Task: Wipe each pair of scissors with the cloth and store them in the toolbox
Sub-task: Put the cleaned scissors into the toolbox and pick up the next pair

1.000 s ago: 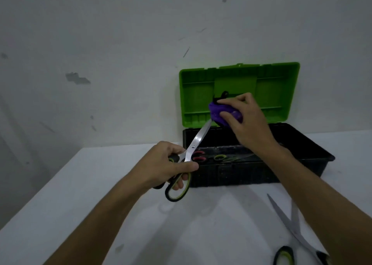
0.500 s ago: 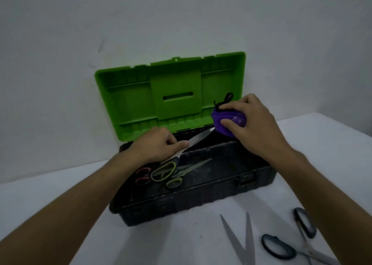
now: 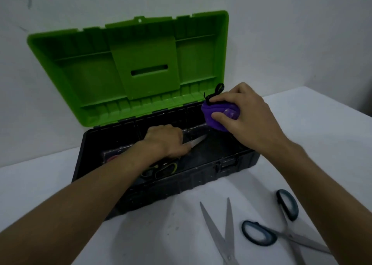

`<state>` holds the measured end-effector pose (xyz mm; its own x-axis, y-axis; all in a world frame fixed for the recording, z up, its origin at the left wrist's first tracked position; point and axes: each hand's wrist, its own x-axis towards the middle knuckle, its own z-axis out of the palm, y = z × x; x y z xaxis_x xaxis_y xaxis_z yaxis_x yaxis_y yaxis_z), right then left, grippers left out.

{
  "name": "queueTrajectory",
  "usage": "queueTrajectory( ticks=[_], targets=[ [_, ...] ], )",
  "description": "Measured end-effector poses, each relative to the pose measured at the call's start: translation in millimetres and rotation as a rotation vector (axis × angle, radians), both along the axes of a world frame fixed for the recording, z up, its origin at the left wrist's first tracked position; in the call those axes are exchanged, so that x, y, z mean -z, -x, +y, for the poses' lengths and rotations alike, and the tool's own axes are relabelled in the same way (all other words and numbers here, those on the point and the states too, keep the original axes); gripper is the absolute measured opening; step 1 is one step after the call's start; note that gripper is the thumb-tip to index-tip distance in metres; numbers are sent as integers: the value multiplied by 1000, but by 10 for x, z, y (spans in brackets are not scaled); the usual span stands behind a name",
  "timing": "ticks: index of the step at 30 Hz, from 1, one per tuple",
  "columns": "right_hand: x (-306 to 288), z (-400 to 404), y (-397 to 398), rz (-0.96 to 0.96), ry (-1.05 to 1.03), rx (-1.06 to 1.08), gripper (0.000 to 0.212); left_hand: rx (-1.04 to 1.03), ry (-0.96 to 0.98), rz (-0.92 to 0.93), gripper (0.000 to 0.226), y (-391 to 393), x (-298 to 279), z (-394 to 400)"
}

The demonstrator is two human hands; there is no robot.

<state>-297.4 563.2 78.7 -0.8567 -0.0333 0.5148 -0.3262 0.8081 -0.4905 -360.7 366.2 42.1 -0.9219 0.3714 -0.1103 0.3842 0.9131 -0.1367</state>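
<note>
The black toolbox point(image 3: 237, 164) stands open on the table, its green lid point(image 3: 128, 67) leaning back against the wall. My left hand point(image 3: 167, 141) is down inside the box and holds a pair of scissors; the silver blade point(image 3: 198, 140) sticks out to the right of my fingers. Green-handled scissors point(image 3: 165, 169) lie on the box floor under my wrist, and a red handle point(image 3: 111, 158) shows at the left. My right hand point(image 3: 243, 113) grips a bunched purple cloth point(image 3: 216, 114) above the box's right end.
On the white table in front of the box lie blue-handled scissors point(image 3: 267, 230) and another pair with its blades spread open point(image 3: 223, 228), both near my right forearm. The table's right edge point(image 3: 332, 101) runs close by. A plain wall stands behind the box.
My left hand has carried the scissors from above the table down into the toolbox. My right hand with the cloth has come off the blade. The camera has tilted down and to the right.
</note>
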Motion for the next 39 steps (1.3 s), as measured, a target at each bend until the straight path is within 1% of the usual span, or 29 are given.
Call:
queueTrajectory(
  ticks=[3,5,7,9,11,13,16,18,20,22,23,24,26,28,30,33,35,37,39],
  targets=[
    [10,5,-58,1,23,0,35,-1,-11,58,40,-7,-7,22],
    [14,11,-111,4,40,4,35,-2,-62,109,32,-44,-30,18],
    [14,19,-179,15,69,10,34,-7,-157,187,22,-99,-65,4],
    [3,30,-272,41,122,14,34,1,-296,268,16,-171,-124,-16],
    [-14,50,-390,71,187,20,34,5,-437,289,13,-290,-212,-19],
    [-13,80,-534,95,247,20,35,5,-543,314,13,-475,-291,3],
    [43,120,-783,76,314,7,34,26,-627,362,18,-840,-327,23],
    [124,144,-956,46,324,-1,33,60,-647,345,27,-1086,-304,15],
    [234,149,-1139,13,321,-4,32,79,-674,296,39,-1328,-250,-12],
    [343,133,-1303,-21,314,-3,32,77,-675,227,53,-1579,-183,-37],
    [391,124,-1377,-36,303,-6,32,56,-645,174,59,-1720,-146,-39],
    [435,116,-1441,-52,287,-11,32,19,-587,104,63,-1867,-99,-39],
    [488,99,-1540,-75,257,-17,33,-54,-412,-53,64,-2154,3,-31],
    [515,77,-1623,-93,239,-20,34,-70,-276,-163,63,-2375,91,-29],
    [535,45,-1699,-105,227,-23,34,-56,-254,-165,55,-2495,142,-43],
    [544,-17,-1793,-103,217,-29,35,-32,-220,-112,31,-2578,133,-68],
    [531,-66,-1839,-93,208,-43,35,-27,-214,-80,24,-2629,147,-123],
    [514,-124,-1872,-79,212,-70,36,-52,-275,-32,17,-2666,176,-234],
    [492,-211,-1895,-67,220,-103,37,-106,-402,-16,16,-2670,197,-398]
  ],
)
